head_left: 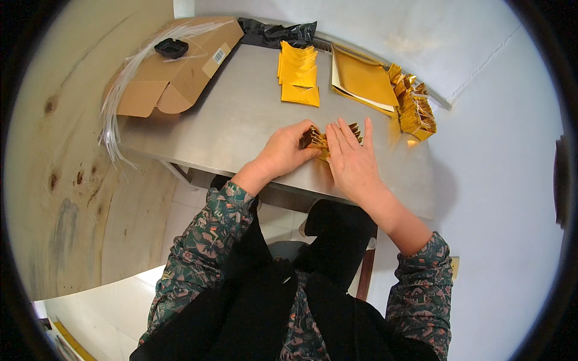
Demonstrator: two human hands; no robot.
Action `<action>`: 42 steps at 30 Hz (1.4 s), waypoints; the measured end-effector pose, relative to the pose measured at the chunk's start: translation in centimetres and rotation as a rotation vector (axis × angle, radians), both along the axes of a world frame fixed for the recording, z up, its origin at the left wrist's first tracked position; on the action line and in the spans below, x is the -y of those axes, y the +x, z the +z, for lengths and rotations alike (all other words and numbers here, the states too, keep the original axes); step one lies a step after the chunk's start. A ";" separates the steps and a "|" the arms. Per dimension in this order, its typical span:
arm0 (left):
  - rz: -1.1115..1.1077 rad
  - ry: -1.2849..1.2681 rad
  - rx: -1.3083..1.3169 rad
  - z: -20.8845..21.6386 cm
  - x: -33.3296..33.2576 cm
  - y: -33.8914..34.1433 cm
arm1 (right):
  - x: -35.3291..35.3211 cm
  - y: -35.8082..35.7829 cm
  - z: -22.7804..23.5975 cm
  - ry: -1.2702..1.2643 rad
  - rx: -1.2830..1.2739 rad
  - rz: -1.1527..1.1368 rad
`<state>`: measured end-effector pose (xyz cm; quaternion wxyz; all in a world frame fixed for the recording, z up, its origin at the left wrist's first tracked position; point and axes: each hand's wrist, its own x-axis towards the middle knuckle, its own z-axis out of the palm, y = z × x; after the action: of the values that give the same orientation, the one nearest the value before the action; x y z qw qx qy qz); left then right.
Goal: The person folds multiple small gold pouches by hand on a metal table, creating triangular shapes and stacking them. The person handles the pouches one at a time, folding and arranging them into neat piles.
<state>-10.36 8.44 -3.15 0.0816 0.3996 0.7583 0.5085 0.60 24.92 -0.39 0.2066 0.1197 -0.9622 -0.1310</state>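
Observation:
Near the front edge of the metal table, my left hand [286, 148] is closed round the left end of a bundle of pleated gold paper [315, 139]. My right hand [352, 157] lies over the bundle's right side with fingers stretched out and somewhat apart, covering much of it. Gold folds show past its fingertips. Farther back is an overlapping row of yellow-gold folded paper pieces [299, 75]. To its right rests a stack of flat gold sheets [363, 78] with a pale edge. A pile of folded gold pieces [415, 111] sits beside that stack.
On the left, a cardboard box [174, 75] carries a black ashtray-like dish [171, 48] and a bunch of clear plastic strips [111, 114]. A black plastic bag [277, 33] lies at the back of the metal table [235, 90]. A white wall [494, 120] borders the right side.

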 end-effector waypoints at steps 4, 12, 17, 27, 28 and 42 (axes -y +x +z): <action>-0.017 0.009 0.010 0.2 0.0 -0.2 | -0.3 -0.6 0.6 0.027 0.071 -0.029; -0.104 0.093 0.002 -0.2 0.3 -0.1 | -0.9 -2.0 4.3 -0.026 0.301 -0.009; -0.098 -0.041 0.092 0.0 0.2 -0.3 | -1.0 -3.0 4.0 -0.113 0.400 0.012; 0.118 0.517 0.105 0.1 1.1 5.4 | -2.6 0.6 4.0 -1.374 0.283 0.189; 0.091 0.565 0.168 0.1 0.9 6.6 | -2.0 1.6 3.0 -1.652 0.295 0.215; 0.269 0.751 -0.140 0.8 -1.1 11.3 | 4.8 3.1 -3.8 -2.528 0.000 0.831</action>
<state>0.95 9.54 -2.39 -0.1891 0.3328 0.5692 0.7277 3.65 20.09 -4.23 0.1993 0.1296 -0.3134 0.9194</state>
